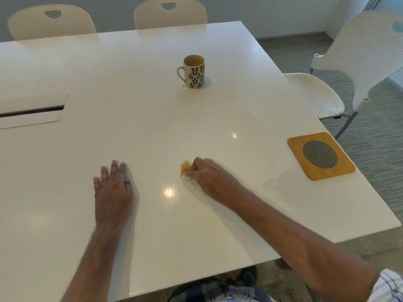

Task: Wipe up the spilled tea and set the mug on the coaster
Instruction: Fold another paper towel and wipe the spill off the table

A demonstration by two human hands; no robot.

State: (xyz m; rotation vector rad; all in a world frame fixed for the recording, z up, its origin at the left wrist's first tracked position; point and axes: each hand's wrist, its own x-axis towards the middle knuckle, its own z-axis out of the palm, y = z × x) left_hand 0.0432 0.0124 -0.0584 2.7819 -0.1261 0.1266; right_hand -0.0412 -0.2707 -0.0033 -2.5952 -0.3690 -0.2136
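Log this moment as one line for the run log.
right hand: grips tea-stained wad on table | left hand: flat | mug: off coaster

The desk (152,118) has a smooth, glossy white top that reflects the lamps. The mug (194,71) looks like glazed ceramic. The coaster (320,155) is matt wood with a woven mesh centre. The chairs (357,62) are perforated white plastic on metal legs.
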